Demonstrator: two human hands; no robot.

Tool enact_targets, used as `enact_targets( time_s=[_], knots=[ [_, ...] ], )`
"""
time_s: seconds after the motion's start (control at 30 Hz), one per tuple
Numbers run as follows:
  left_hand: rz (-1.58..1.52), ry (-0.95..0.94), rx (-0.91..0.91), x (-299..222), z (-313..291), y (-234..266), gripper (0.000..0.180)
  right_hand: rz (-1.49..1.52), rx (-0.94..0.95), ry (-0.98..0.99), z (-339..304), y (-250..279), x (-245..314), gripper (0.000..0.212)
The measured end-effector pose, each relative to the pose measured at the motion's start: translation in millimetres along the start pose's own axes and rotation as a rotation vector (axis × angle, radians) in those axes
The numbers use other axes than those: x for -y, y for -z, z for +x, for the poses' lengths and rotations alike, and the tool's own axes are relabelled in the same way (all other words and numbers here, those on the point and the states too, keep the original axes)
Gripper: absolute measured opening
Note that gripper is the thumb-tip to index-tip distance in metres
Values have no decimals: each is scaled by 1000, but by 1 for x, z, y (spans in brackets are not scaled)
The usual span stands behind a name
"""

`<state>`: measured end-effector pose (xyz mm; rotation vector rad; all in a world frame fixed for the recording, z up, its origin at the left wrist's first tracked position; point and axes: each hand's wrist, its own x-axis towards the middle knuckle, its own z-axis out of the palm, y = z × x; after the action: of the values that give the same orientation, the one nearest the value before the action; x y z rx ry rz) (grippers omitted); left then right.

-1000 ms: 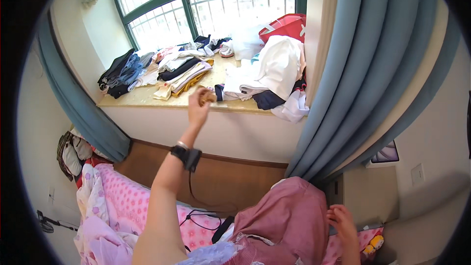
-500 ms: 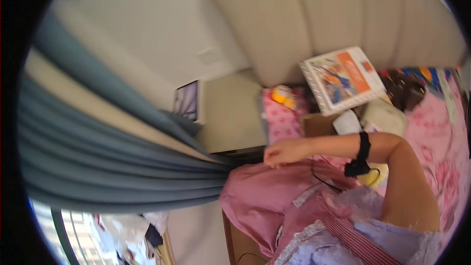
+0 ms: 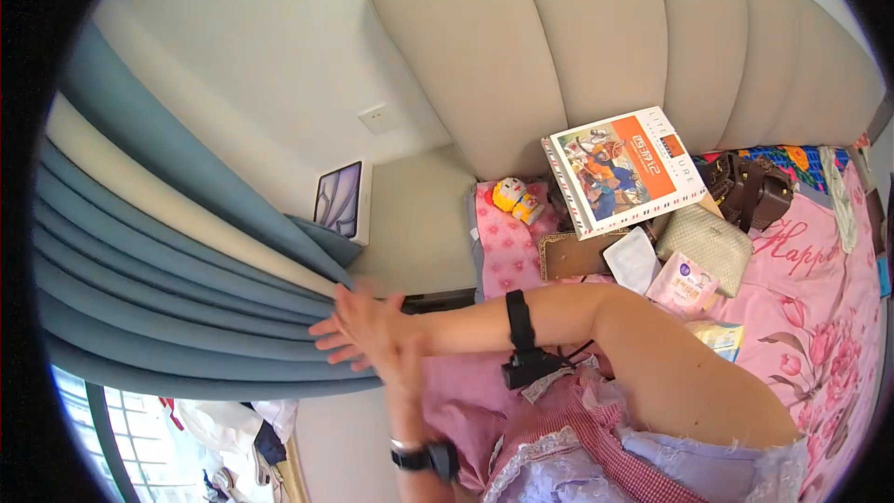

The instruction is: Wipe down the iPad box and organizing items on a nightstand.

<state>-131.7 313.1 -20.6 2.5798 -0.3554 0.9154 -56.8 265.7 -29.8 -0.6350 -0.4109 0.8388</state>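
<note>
- The blue curtain [image 3: 214, 303] was hung left of the cabinet [image 3: 424, 224]: likely soft, heavy, best held by folds.
- By the cabinet, left hand [image 3: 400, 371] and right hand [image 3: 372, 328] were crossed; fingers [image 3: 328, 342] were spread, whose couldn't be told.

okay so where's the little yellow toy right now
In the head view, the yellow toy is just right of centre, on pink patterned cloth below the beige headboard, between the bedside cabinet and the illustrated box.
</note>
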Motion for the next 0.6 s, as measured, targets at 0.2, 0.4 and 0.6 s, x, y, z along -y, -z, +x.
enact_targets(
  time_s=[0.2, 0.4, 0.6],
  knots=[
    [-1611, 526, 15, 46, 27, 20, 79, 386, 269, -401, -92, -110, 90, 67],
    [-1794, -129, 30, -26, 59, 18, 81, -1532, -966, 373, -48, -123, 55, 50],
    [-1848, 631, -137, -99, 147, 102, 75, -1346, -87, 524, -157, -8, 198, 46]
  ],
)
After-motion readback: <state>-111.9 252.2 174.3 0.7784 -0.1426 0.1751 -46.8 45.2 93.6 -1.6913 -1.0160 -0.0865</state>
